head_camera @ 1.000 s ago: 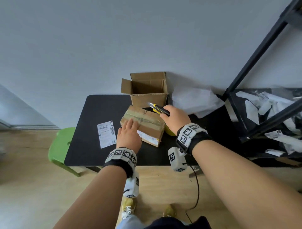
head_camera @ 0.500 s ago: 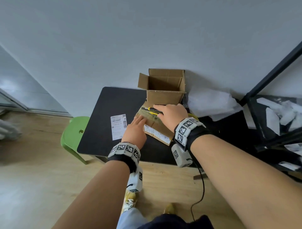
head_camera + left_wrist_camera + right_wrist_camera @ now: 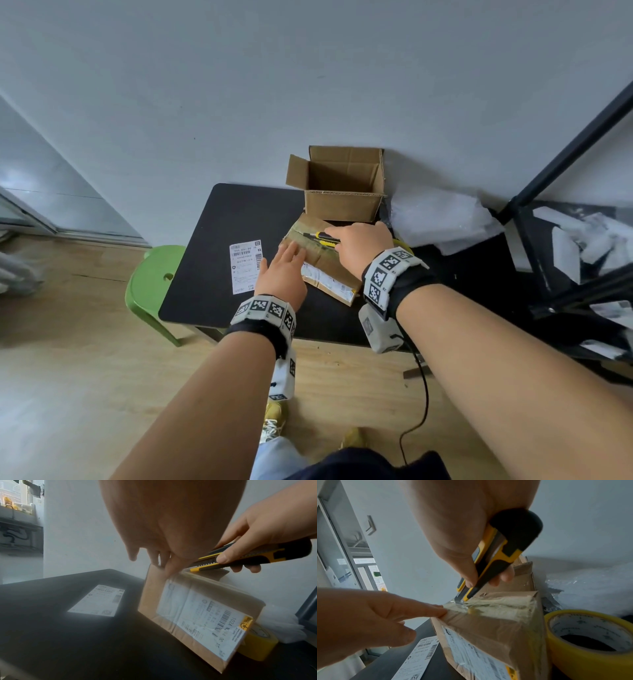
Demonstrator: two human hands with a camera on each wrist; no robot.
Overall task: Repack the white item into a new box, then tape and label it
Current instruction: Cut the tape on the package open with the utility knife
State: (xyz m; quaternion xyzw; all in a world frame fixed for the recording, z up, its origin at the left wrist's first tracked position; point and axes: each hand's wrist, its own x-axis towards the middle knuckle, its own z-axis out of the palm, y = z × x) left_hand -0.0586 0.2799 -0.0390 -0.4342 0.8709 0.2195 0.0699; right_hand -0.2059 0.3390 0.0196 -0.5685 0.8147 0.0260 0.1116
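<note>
Right now your right hand (image 3: 359, 248) is wrapped around the yellow-and-black utility knife (image 3: 489, 561), thumb along its side and fingers curled under the handle, with the blade tip set into the taped seam on top of the sealed cardboard box (image 3: 197, 609). Your left hand (image 3: 282, 274) lies flat with straight fingers, the fingertips (image 3: 435, 610) pressing the left end of that box's top and gripping nothing. The sealed box sits tilted on the black table (image 3: 219, 240), an old shipping label (image 3: 202, 616) on its near face. Just behind it, at the far edge by the wall, stands the open empty box (image 3: 342, 192). A loose label sheet (image 3: 246, 266) lies flat to the left, a yellow tape roll (image 3: 589, 639) just right of the sealed box, and bubble wrap (image 3: 438, 219) farther right. You cannot see the white item.
</note>
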